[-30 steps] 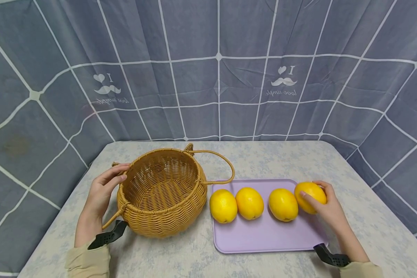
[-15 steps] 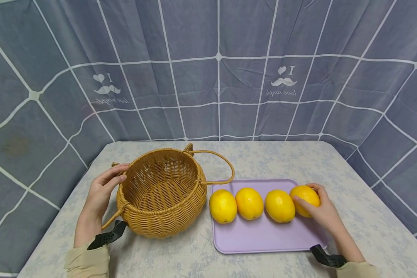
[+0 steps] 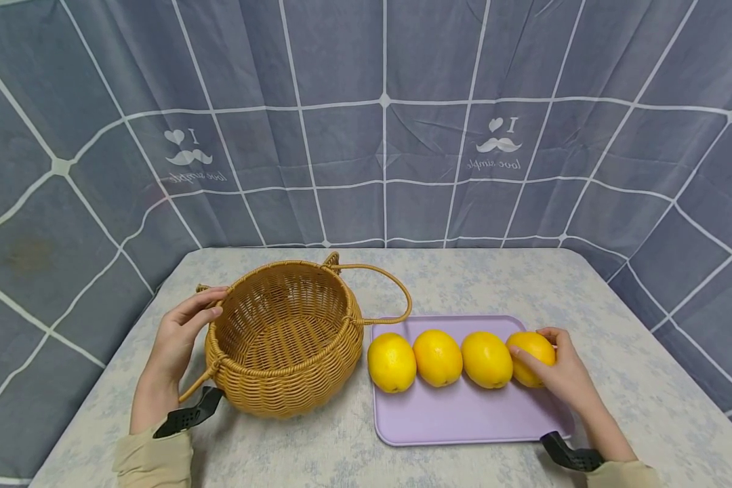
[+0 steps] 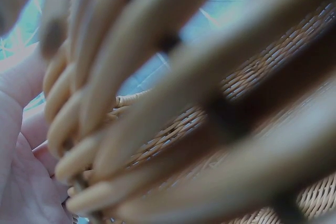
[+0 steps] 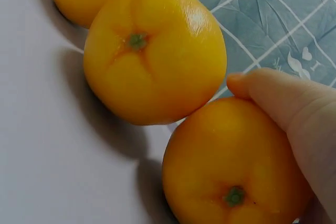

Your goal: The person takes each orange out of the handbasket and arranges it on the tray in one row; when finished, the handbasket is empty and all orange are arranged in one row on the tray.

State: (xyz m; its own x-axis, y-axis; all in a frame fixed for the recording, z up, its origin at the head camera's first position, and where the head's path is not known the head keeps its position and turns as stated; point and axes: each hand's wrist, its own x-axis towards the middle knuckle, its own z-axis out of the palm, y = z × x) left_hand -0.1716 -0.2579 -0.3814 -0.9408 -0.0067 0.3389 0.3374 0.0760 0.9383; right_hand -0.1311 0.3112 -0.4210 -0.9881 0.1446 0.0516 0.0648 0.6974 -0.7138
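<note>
My left hand (image 3: 173, 339) grips the left rim of a brown wicker basket (image 3: 280, 393). The basket leans on the table with its mouth toward me, and no fruit shows inside. In the left wrist view, blurred wicker strands (image 4: 142, 77) lie beside the palm (image 4: 26, 182). My right hand (image 3: 564, 369) holds the rightmost orange (image 3: 531, 359) on the purple tray (image 3: 463, 420), thumb on its near side and fingers behind. That orange touches its neighbour (image 3: 486, 359); the right wrist view shows both, with green stem ends. More oranges (image 3: 438, 358) stand leftward in the row.
The basket's right loop handle (image 3: 402, 291) reaches over the tray's far left corner. Another handle (image 3: 195, 386) sticks out at the left, near the wrist. A patterned cloth covers the table (image 3: 463, 278); a grey checked curtain (image 3: 341, 149) hangs behind and at both sides.
My right hand has slid left with the rightmost orange, pushing the neighbouring orange left until it meets the rest of the row. The left hand and basket stay where they were.
</note>
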